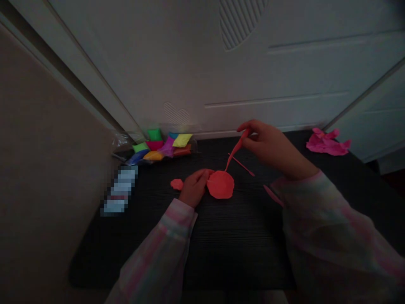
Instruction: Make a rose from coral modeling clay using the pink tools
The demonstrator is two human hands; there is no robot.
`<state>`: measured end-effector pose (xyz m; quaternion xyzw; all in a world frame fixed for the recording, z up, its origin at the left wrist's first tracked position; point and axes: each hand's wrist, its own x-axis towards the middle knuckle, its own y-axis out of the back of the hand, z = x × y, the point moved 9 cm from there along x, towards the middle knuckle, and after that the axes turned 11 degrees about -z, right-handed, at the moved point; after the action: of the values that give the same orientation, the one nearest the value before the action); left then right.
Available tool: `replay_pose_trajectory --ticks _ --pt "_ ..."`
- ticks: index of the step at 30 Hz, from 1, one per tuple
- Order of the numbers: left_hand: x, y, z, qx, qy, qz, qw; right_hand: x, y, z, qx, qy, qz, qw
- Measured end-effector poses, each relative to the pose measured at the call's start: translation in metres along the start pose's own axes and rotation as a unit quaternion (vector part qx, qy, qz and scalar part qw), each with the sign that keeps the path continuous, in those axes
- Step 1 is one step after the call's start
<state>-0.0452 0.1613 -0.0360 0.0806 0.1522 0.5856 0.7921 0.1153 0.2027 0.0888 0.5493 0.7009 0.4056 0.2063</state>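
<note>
A flat, roughly round disc of coral-red modelling clay point(220, 184) lies on the dark table. My left hand point(194, 185) is closed at its left edge, thumb and fingers pinching the rim. Above and to the right, my right hand point(261, 141) pinches the upper end of a strip of the same clay point(236, 150). The strip slants down to the disc's top edge, where its thin end meets or nearly meets it. A small lump of coral clay point(176, 184) sits just left of my left hand. Behind the strip lies a thin pink stick-like tool point(242, 164).
Colourful clay packets point(155, 145) in a clear bag lie at the back left, near a blurred-out pale item point(120, 190). Another pink tool point(272, 195) is partly under my right sleeve. Crumpled pink material point(328, 142) sits back right. A white panelled door point(190, 63) stands behind the table point(240, 245).
</note>
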Motion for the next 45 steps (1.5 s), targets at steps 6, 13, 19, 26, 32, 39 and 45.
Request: replay_pose_trajectory --ticks 6,13,19,26,32,39,45 --pt "0.000 0.002 -0.003 -0.058 0.008 0.033 0.998 -0.007 0.014 -0.005 0.076 0.014 0.024 0.997" --pt "-0.004 0.022 0.003 -0.025 -0.052 0.129 0.990 -0.023 0.024 -0.033 0.161 0.066 0.020 0.985" --pt "-0.016 0.006 0.043 0.071 -0.178 0.042 0.980 -0.029 0.021 -0.049 0.186 0.084 -0.022 0.979" --pt "-0.014 0.001 0.042 0.064 -0.159 0.019 0.985 -0.027 0.024 -0.046 0.185 0.081 -0.012 0.979" --pt "-0.010 0.004 0.029 -0.004 -0.093 0.011 0.996 -0.021 0.030 -0.023 0.146 0.056 0.040 0.987" --pt "-0.009 0.003 0.025 0.014 -0.067 0.021 0.997 -0.014 0.017 -0.014 0.142 0.044 0.004 0.989" --pt "-0.017 -0.003 0.049 0.238 -0.146 0.044 0.959 -0.007 -0.004 -0.013 0.127 0.037 -0.043 0.990"
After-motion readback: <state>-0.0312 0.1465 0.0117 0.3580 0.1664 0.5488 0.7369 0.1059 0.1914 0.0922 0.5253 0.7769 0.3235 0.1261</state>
